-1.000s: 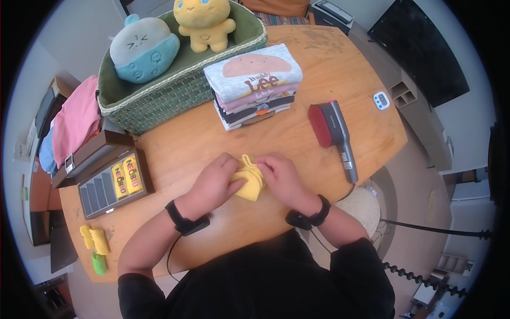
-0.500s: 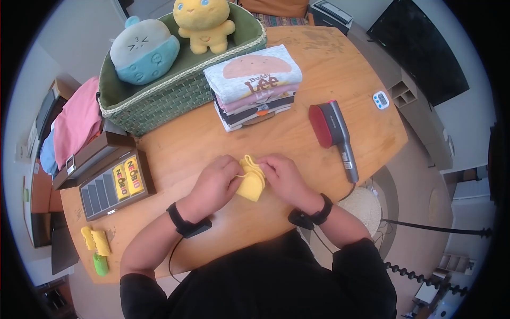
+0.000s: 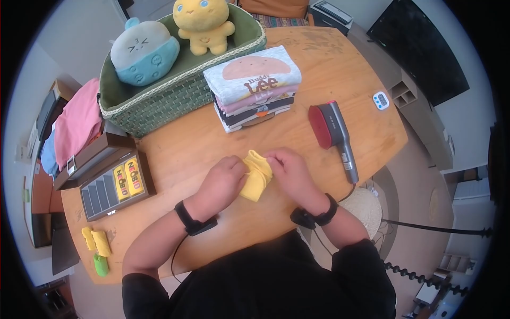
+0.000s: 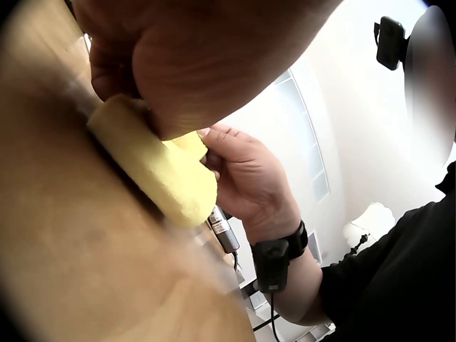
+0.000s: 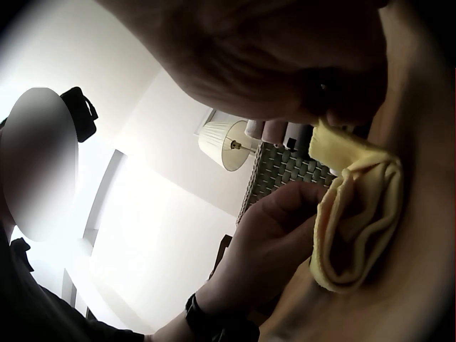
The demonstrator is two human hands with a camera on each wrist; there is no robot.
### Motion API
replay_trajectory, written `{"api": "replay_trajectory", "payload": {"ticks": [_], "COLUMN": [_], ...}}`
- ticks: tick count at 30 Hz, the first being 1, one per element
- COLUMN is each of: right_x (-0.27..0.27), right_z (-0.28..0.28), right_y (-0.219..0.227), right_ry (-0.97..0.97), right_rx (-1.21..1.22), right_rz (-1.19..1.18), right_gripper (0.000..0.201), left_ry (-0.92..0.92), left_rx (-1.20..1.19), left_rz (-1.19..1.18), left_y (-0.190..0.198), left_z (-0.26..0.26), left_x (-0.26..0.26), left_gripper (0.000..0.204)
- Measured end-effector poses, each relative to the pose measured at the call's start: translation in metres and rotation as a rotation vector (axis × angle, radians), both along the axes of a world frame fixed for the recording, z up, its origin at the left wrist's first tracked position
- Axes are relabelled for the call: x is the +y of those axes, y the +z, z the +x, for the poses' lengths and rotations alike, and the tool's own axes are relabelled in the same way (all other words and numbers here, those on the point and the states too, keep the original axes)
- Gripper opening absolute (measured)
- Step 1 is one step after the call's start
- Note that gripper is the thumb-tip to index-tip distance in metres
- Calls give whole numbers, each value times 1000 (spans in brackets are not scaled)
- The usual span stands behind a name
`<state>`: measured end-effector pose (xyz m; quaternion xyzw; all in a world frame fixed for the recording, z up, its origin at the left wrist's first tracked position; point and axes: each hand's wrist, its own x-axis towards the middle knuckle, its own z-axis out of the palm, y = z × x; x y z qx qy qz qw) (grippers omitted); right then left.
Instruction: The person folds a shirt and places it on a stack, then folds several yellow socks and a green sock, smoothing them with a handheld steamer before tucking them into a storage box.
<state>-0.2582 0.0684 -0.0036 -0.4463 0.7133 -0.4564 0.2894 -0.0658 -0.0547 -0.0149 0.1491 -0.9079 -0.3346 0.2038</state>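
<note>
Yellow cloth (image 3: 255, 175) sits pinched between left hand (image 3: 223, 182) and right hand (image 3: 291, 174) at frame centre, above the wooden table (image 3: 202, 143); folded shirts (image 3: 254, 85) stacked higher up.

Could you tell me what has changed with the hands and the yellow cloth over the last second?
Both hands, the left hand and the right hand, have shifted slightly away from the person along the table and still pinch the yellow cloth, whose upper edge now looks opened wider. The stack of folded shirts, the steamer and the basket stayed put.
</note>
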Motion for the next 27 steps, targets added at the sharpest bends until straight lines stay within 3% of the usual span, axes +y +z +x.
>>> {"api": "replay_trajectory", "payload": {"ticks": [2,9,12,14,18,24,27], "right_x": [3,9,8,7,4,5,6], "right_z": [6,26,25,23,18,15,17], "right_y": [3,0,-10,-15,-16,-8,-9], "right_ry": [66,165,169,161,169,205,258], "right_rx": [153,177,190,98,7,-121,27], "right_rz": [-61,-10,-16,-12,3,117,56], "right_gripper": [16,17,17,18,18,19,19], "left_ry": [6,-11,3,-25,-100,-158,-144], "left_rx": [10,4,-79,-172,-180,-19,59], "left_rz": [-29,-16,106,224,222,233,209], "left_y": [-3,-2,5,15,17,10,9], "left_z": [-2,2,5,8,17,23,21], "left_x": [0,-3,-7,-13,-22,-20,-17], "left_gripper": [12,13,9,13,13,11,11]}}
